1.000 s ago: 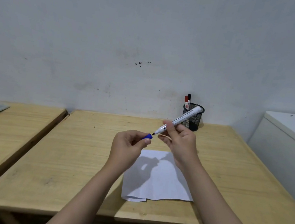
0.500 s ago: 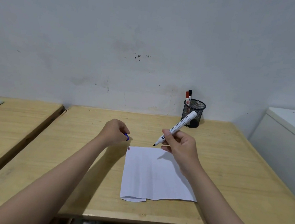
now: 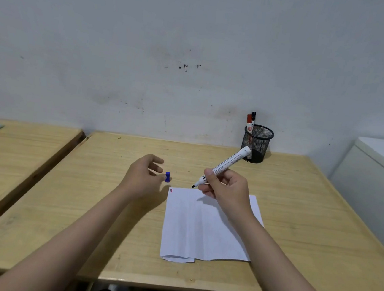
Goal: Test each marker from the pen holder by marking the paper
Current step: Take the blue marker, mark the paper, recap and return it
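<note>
Blue cap now released onto table, marker label print unreadable

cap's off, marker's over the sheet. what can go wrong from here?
1. The blue cap stands loose on the table beside the open left hand; a knock could roll it away.
2. Nothing pins the paper, so it may slide under the stroke.
3. The marker tip, in the right hand, sits near the sheet's far edge and could ink the wood.
</note>
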`<action>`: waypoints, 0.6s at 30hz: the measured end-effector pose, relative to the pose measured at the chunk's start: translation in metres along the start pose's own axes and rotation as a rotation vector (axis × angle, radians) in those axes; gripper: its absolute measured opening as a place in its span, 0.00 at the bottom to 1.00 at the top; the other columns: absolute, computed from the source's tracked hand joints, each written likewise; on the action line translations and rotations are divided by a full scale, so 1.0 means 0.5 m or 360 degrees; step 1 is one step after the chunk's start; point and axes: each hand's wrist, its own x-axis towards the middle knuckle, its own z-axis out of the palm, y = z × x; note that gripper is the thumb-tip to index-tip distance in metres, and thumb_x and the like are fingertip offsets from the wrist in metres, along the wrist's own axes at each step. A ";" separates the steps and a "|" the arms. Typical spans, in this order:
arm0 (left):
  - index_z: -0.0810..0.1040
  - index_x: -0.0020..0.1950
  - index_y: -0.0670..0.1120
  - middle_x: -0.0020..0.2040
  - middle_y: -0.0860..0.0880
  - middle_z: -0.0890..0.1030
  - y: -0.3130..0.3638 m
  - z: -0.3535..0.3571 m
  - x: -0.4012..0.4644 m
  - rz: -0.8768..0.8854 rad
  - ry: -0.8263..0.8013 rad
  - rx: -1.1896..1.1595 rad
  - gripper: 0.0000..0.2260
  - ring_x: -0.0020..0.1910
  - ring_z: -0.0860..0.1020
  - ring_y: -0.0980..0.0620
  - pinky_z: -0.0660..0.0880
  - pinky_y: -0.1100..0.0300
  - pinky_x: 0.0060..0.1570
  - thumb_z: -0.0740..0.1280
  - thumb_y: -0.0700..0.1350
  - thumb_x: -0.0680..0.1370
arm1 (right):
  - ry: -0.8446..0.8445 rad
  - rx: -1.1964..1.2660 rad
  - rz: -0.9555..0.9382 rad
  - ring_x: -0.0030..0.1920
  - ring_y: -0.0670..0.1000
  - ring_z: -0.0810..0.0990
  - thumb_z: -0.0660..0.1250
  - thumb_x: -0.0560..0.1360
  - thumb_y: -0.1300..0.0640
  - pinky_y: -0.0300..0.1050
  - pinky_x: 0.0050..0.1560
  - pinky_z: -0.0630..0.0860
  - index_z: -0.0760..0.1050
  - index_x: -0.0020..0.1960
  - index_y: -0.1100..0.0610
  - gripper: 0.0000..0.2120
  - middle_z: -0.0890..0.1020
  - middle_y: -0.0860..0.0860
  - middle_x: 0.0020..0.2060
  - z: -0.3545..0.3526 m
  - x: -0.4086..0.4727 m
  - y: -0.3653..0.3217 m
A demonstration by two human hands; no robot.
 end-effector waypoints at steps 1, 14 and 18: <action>0.77 0.51 0.49 0.45 0.51 0.80 -0.004 -0.003 -0.015 0.0026 -0.0032 -0.0001 0.12 0.37 0.78 0.54 0.72 0.63 0.37 0.73 0.43 0.70 | -0.0008 -0.0006 0.0004 0.33 0.49 0.84 0.71 0.73 0.57 0.38 0.36 0.81 0.79 0.41 0.61 0.07 0.85 0.55 0.35 0.007 0.002 0.002; 0.79 0.50 0.62 0.49 0.56 0.75 -0.040 -0.010 -0.044 0.0259 -0.0390 0.0658 0.15 0.49 0.74 0.56 0.65 0.51 0.57 0.74 0.58 0.65 | -0.0086 -0.0203 0.0201 0.42 0.60 0.85 0.73 0.63 0.57 0.60 0.49 0.81 0.80 0.35 0.53 0.02 0.85 0.60 0.37 0.067 0.011 0.090; 0.78 0.49 0.63 0.51 0.56 0.74 -0.041 -0.012 -0.042 0.0242 -0.0396 0.0649 0.15 0.50 0.72 0.56 0.61 0.51 0.56 0.74 0.59 0.65 | -0.0089 -0.0294 0.0184 0.42 0.61 0.84 0.75 0.63 0.55 0.60 0.47 0.81 0.80 0.37 0.53 0.05 0.84 0.59 0.36 0.066 0.010 0.093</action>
